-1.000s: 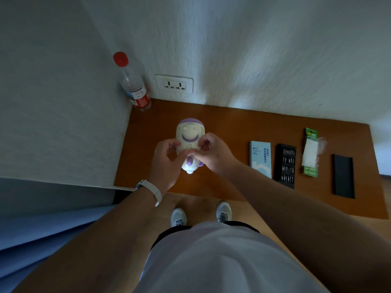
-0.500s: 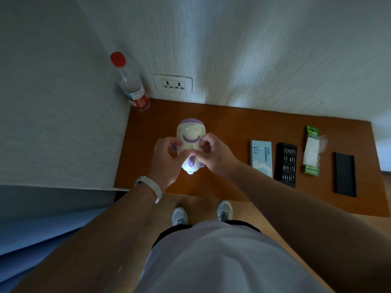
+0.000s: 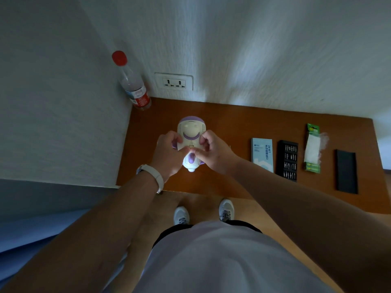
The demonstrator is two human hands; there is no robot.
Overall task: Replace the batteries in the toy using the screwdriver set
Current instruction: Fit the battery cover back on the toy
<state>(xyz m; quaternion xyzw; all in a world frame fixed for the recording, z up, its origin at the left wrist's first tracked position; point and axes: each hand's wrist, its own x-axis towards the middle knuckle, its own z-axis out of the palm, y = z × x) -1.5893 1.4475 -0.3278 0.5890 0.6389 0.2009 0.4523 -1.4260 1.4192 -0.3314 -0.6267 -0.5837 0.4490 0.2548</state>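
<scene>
The one head-worn view (wide-angle) looks steeply down, close over the table point(image 3: 239, 127), facing its far edge at the wall point(image 3: 254, 49).

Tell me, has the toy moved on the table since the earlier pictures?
No. The toy is where it was: directly below the wall socket and left of the blue screwdriver-set box, with the gaps unchanged.

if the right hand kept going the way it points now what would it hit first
The toy: the right hand points leftward with fingers curled against the toy's middle, seemingly touching it. Just past that lies the left hand, though depth is hard to judge.
</scene>
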